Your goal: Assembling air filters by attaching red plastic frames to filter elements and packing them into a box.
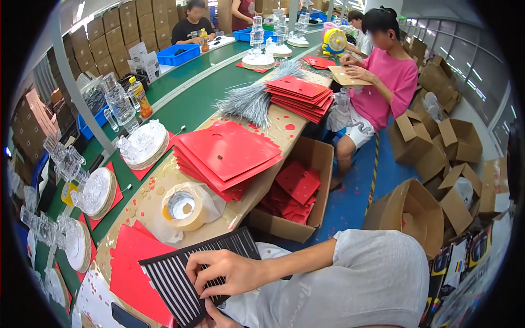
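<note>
A black sheet with white stripes (180,284) is tilted over the near end of the work table, partly above a red square sheet (139,268). My left hand (219,320) comes in at the lower edge, mostly cut off, and grips the near edge of the striped sheet with its thumb. Across the striped sheet lies my right hand (232,271), its fingers bent and their tips pinched at the stripes. Whatever is between those fingertips is too small to make out. A roll of tape (188,210) in white wrapping sits just beyond.
Stacked red sheets (229,150) and grey tinsel-like strands (246,104) lie farther along the table. Clear plastic assemblies on round bases (145,145) line the green conveyor (175,87). An open carton (322,186) holds red sheets. A pink-shirted person (391,76) works nearby.
</note>
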Tool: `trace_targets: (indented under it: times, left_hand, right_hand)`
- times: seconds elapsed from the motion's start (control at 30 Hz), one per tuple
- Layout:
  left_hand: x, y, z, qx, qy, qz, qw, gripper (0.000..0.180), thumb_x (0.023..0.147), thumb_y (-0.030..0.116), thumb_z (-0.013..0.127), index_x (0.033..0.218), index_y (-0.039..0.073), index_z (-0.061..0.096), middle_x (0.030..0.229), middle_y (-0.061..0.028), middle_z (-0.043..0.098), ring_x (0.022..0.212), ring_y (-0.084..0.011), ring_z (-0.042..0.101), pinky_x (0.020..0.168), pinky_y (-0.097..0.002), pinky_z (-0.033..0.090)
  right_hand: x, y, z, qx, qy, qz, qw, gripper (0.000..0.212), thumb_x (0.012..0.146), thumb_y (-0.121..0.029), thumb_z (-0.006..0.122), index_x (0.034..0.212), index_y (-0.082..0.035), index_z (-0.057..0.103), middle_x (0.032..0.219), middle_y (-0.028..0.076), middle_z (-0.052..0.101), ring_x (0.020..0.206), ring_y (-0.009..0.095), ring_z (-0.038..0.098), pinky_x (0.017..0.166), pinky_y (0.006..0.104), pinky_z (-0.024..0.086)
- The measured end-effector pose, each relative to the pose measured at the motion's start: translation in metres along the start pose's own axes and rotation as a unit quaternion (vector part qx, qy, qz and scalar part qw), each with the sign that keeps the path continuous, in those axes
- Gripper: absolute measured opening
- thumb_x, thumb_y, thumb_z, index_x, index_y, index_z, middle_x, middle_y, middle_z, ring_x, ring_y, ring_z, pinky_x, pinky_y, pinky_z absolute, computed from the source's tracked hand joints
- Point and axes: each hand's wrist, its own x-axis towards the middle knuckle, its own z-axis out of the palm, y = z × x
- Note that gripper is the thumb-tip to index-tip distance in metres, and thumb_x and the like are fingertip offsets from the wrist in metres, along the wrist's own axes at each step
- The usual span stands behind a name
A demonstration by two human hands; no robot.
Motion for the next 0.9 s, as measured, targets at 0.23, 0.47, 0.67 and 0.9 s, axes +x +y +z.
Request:
trace_targets:
  times: [0.23,0.47,0.67,0.9]
  left_hand:
    - [-0.001,-0.029,-0.015,-0.135,0.059,-0.032,0.988,0.03,0.092,-0.008,0.057,0.119,-0.016,0.05,0.107,-0.024,0.065,0.088,-0.024,0.068,0.072,-0.029,0.057]
    - [-0.008,-0.025,-0.02,-0.203,0.035,-0.085,0.975,0.03,0.086,-0.011,0.061,0.114,-0.01,0.05,0.103,-0.0152,0.065,0.088,-0.0148,0.065,0.074,-0.0247,0.054]
    - [-0.003,-0.04,-0.043,-0.206,0.089,-0.085,0.971,0.036,0.08,-0.007,0.072,0.113,-0.011,0.058,0.098,-0.0118,0.069,0.083,-0.0133,0.066,0.074,-0.0251,0.053]
    - [0.024,-0.052,-0.083,-0.048,-0.184,0.173,0.966,0.025,0.061,-0.003,0.078,0.084,-0.006,0.066,0.095,-0.0155,0.071,0.094,-0.034,0.068,0.081,-0.04,0.052]
  right_hand:
    - [0.005,0.008,0.034,-0.058,-0.039,-0.072,0.995,0.015,0.075,0.001,0.072,0.086,0.001,0.062,0.099,0.01,0.059,0.089,0.026,0.06,0.075,0.0354,0.051]
    - [-0.005,0.015,0.044,-0.182,-0.053,-0.145,0.971,0.016,0.074,-0.003,0.073,0.087,-0.002,0.065,0.095,0.008,0.067,0.08,0.026,0.066,0.073,0.0355,0.055]
    - [0.037,0.009,0.035,-0.07,-0.114,-0.096,0.986,0.021,0.069,0.002,0.08,0.085,-0.002,0.066,0.091,0.011,0.069,0.081,0.024,0.068,0.072,0.0338,0.055]
    - [0.165,0.046,0.047,-0.024,-0.279,0.129,0.951,0.008,0.079,-0.004,0.074,0.082,-0.001,0.067,0.094,0.007,0.067,0.092,0.016,0.064,0.078,0.0282,0.051]
